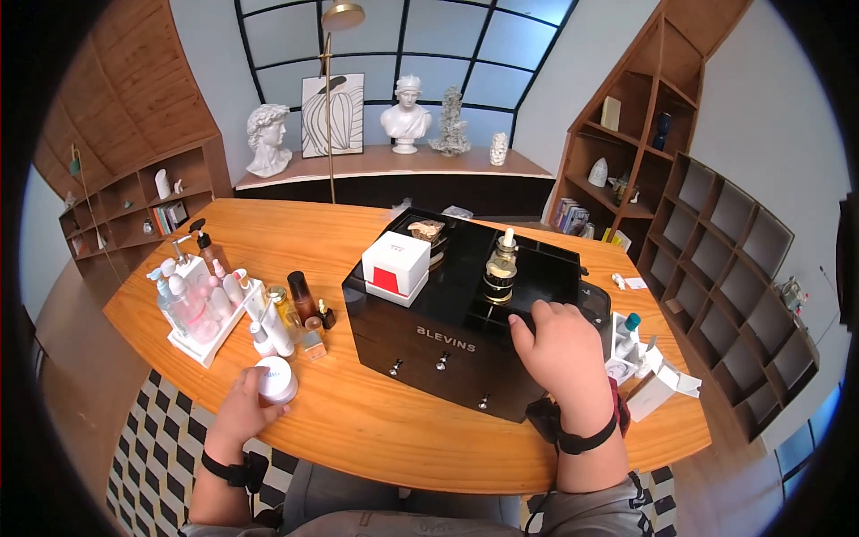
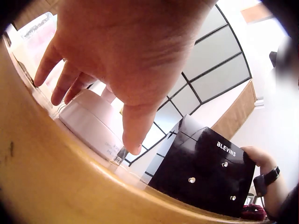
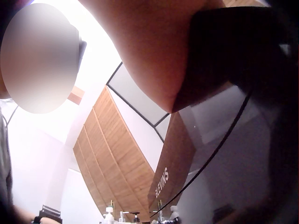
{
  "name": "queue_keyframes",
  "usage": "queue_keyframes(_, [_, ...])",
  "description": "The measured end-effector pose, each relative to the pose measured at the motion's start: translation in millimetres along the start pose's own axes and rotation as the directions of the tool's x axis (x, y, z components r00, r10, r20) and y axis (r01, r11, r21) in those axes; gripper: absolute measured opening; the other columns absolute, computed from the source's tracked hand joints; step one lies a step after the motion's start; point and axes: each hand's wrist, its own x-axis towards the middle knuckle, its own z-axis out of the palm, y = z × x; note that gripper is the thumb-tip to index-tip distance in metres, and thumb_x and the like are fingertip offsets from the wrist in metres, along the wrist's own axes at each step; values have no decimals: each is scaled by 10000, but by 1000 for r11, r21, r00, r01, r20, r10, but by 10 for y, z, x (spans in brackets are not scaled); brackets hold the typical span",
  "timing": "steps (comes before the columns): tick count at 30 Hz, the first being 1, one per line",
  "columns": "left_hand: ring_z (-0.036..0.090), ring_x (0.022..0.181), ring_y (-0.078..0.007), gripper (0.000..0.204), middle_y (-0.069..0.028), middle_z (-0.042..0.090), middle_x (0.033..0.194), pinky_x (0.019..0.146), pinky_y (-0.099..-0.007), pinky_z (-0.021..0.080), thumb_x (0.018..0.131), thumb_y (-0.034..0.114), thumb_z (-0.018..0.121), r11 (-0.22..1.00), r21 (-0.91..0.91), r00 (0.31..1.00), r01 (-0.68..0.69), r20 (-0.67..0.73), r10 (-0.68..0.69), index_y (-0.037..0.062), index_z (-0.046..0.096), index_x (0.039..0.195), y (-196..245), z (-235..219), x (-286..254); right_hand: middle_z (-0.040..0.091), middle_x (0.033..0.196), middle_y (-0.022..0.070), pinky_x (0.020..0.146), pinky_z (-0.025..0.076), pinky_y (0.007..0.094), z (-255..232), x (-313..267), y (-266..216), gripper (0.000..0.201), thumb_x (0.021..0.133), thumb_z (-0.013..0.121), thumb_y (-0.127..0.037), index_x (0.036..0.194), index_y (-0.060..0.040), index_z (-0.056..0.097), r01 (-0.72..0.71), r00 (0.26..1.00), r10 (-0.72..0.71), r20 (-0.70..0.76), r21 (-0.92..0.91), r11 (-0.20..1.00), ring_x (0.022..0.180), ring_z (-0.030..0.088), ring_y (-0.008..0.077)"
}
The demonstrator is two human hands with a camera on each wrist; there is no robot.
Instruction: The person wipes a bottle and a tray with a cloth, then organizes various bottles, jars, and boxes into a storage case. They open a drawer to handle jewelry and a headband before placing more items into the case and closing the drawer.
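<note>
In the head view my left hand (image 1: 240,407) is at a round white cream jar (image 1: 278,379) on the wooden table, near its front edge. The left wrist view shows the fingers spread around one side of the jar (image 2: 93,123), with the thumb extended by the other side. My right hand (image 1: 564,345) rests on the top front edge of a glossy black box (image 1: 420,371) marked BLEVINS, with small knobs on its front. On that box stand a white box with a red patch (image 1: 396,266) and a dropper bottle (image 1: 501,268). The right wrist view hides the right fingers.
A white tray (image 1: 204,353) of pump bottles stands at the table's left. Between it and the black box are a brown bottle (image 1: 302,298), white bottles (image 1: 277,328) and smaller ones. A white holder (image 1: 624,349) and an opened white carton (image 1: 658,387) stand on the right.
</note>
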Motion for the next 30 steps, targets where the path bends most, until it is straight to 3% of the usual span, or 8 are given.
queue_keyframes(3, [587,1063,-372,676,-204,555,1176,898,-414,501,692,234,854,997,-72,999,16,-31,-19,11,510,1230,10,16,8,630,747,176,716,519,432,-35,3,-30,302,881,631,-296,772,-15,614,-54,998,52,41,55,997,802,623,350])
queue_keyframes(6, [599,1025,-374,657,-203,557,1152,867,-414,512,685,218,855,998,37,993,-51,-109,55,9,519,1210,-33,77,16,630,746,177,713,520,432,-44,9,-29,307,883,628,-298,769,-13,612,-53,997,50,58,44,998,798,624,350])
queue_keyframes(15, [592,1037,-404,606,-210,575,1122,875,-435,505,666,232,859,993,114,987,-7,-158,25,14,526,1122,71,117,72,654,744,151,638,551,417,-42,14,-5,335,886,614,-332,756,-24,633,-7,999,6,34,17,1000,758,653,324])
queue_keyframes(21, [593,1040,-411,628,-223,582,1111,865,-433,505,631,244,877,993,120,995,7,-97,5,36,507,1094,252,64,94,647,728,146,636,552,407,4,5,31,338,884,614,-336,749,-27,635,5,1000,-5,14,31,1000,750,655,315])
queue_keyframes(26, [610,1001,-362,600,-193,592,1069,854,-404,502,627,228,874,993,-23,986,-115,-121,112,42,505,1062,413,-135,227,643,757,144,701,535,421,-30,13,12,310,882,630,-303,769,-14,632,-40,997,37,69,46,998,791,628,331])
queue_keyframes(30, [596,969,-300,594,-161,585,1045,846,-375,487,640,221,869,938,-140,924,-317,-270,271,25,524,1082,994,-543,451,643,756,146,697,536,422,-27,10,14,307,882,631,-303,775,-15,634,-34,997,31,65,48,998,792,629,332])
